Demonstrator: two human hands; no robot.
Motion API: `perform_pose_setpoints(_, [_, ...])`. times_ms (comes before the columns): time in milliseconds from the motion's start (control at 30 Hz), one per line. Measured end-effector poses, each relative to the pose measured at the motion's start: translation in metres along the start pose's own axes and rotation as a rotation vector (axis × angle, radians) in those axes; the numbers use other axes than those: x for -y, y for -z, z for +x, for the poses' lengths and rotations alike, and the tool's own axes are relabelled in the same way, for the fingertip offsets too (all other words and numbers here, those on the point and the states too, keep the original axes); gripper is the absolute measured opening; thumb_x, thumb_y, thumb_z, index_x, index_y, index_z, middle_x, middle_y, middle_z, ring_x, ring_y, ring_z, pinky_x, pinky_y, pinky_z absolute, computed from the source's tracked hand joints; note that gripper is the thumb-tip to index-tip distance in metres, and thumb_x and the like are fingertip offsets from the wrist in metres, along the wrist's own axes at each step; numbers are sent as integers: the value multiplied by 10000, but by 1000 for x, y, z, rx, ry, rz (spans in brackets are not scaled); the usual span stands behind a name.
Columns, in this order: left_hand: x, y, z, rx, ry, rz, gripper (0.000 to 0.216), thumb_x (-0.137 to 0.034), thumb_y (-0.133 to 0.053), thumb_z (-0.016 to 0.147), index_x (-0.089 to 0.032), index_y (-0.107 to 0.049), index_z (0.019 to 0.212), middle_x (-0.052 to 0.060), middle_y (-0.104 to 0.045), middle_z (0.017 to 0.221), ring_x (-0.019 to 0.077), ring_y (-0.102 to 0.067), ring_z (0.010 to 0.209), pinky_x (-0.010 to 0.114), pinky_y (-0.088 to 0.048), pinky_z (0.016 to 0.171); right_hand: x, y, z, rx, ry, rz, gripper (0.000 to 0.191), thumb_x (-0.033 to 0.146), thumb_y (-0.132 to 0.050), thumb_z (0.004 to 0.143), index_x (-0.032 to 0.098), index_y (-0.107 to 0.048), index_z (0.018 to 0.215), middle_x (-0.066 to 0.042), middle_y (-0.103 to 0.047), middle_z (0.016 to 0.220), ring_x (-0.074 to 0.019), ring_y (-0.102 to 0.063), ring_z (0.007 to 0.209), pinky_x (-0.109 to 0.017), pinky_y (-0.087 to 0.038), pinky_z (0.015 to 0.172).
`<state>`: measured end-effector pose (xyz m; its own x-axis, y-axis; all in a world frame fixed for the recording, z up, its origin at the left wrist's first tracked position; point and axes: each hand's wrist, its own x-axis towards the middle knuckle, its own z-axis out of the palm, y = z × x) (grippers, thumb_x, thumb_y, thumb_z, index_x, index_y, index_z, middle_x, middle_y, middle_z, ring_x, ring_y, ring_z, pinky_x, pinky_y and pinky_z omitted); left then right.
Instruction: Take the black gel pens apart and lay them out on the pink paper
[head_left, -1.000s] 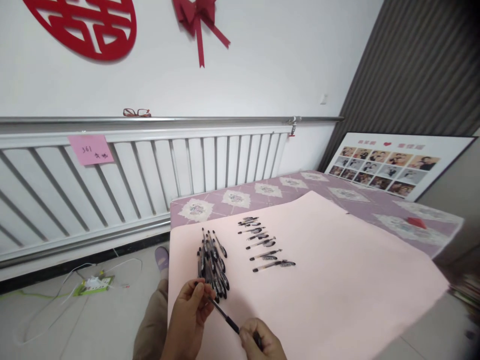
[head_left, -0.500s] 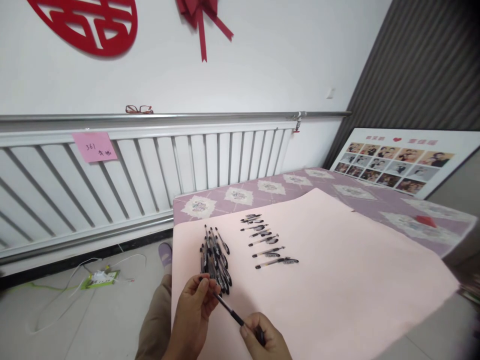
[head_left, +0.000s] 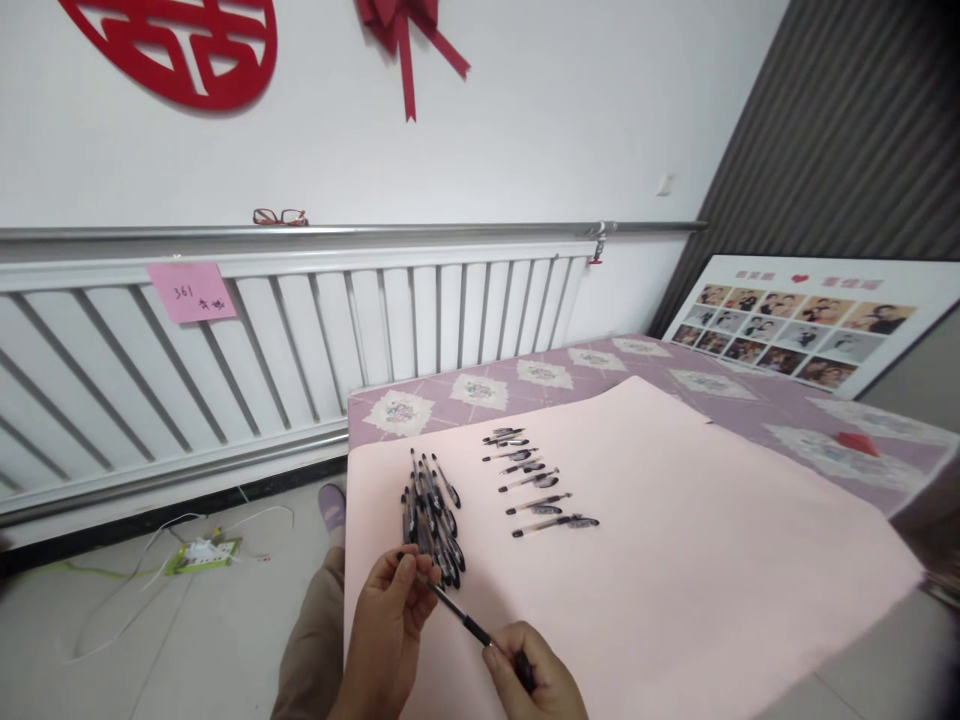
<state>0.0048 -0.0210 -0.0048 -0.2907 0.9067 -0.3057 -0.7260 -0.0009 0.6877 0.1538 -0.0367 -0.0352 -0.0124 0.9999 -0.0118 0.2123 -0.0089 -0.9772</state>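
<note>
My left hand (head_left: 390, 625) is closed on the rear end of a black gel pen (head_left: 454, 607), pinching it between thumb and fingers. The pen slants down to the right, its dark grip end reaching my right hand (head_left: 536, 675). That hand is closed too, around a black piece (head_left: 524, 672) that looks like the pen's cap; whether the tip is still inside it is hidden by my fingers. Just beyond my left hand lies a pile of black-capped pens (head_left: 431, 510). To its right, several more pens (head_left: 555, 525) are laid out in a slanting column.
Pink paper (head_left: 675, 560) covers much of a table with a purple patterned cloth (head_left: 540, 374). A red item (head_left: 857, 443) lies at the far right, near a photo board (head_left: 795, 320). A white radiator (head_left: 315, 340) stands behind; a power strip (head_left: 202, 556) with cables is on the floor.
My right hand has shifted very slightly right, and a little more of the held pen's grip end shows. The pile and the laid-out pens are unchanged.
</note>
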Motion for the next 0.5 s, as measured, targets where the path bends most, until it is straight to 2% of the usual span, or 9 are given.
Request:
perform_pose_setpoints(100, [2, 2, 1, -14, -10, -8, 106, -198, -624, 719, -206, -570, 809, 0, -642, 720, 117, -629, 671, 203, -488, 586, 1, -2, -1, -71, 72, -45, 368, 574, -544, 649, 225, -496, 543, 48, -380, 510, -125, -364, 484, -229, -315, 479])
perform_pose_setpoints(167, [2, 3, 2, -17, -12, -9, 98, -194, -620, 721, -209, -571, 805, -3, -641, 713, 116, -629, 666, 204, -489, 581, 1, -2, -1, -88, 57, -16, 336, 564, -570, 628, 229, -545, 630, 48, -410, 539, -125, -368, 475, -231, -326, 484])
perform_pose_setpoints(233, [2, 3, 2, -18, -11, -6, 101, -194, -617, 724, -210, -570, 812, -4, -642, 716, 114, -628, 667, 206, -490, 593, 1, 0, 0, -54, 10, 37, 354, 564, -574, 625, 222, -573, 714, 43, -447, 569, -123, -372, 476, -229, -329, 484])
perform_pose_setpoints(300, [2, 3, 1, -18, -10, 4, 106, -199, -616, 727, -209, -567, 820, -4, -643, 720, 109, -626, 667, 205, -490, 603, 2, 3, 0, 60, -49, 54, 360, 564, -529, 674, 208, -571, 684, 38, -462, 560, -115, -361, 469, -224, -309, 467])
perform_pose_setpoints(400, [2, 3, 0, -7, -8, 20, 105, -214, -611, 733, -205, -563, 826, -3, -641, 728, 107, -620, 668, 200, -486, 594, 1, 6, 1, 165, -102, 36, 384, 545, -476, 729, 201, -497, 560, 57, -386, 483, -99, -302, 442, -217, -253, 435])
perform_pose_setpoints(500, [2, 3, -1, 1, -17, 20, 102, -211, -608, 736, -203, -564, 828, 2, -639, 738, 108, -618, 674, 197, -482, 588, -5, 5, 2, 85, -50, 45, 356, 529, -510, 704, 206, -473, 559, 70, -329, 488, -102, -299, 469, -214, -262, 452])
